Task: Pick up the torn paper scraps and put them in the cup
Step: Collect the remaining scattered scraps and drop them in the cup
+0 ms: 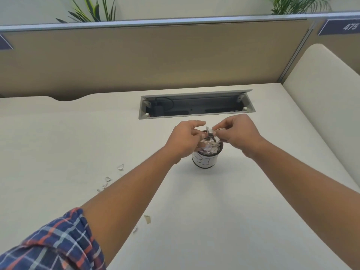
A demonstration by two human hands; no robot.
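Observation:
A small white cup with a dark rim and marker writing stands mid-table, heaped with torn paper scraps. Both hands hover right over its mouth. My left hand has fingers curled, pinching scraps at the rim's left side. My right hand pinches a small white scrap above the rim. Loose scraps lie on the table to the left and nearer me.
An open cable tray with wires is sunk into the white table just behind the cup. A tan partition closes the back; a cream side panel rises on the right. Plants stand beyond.

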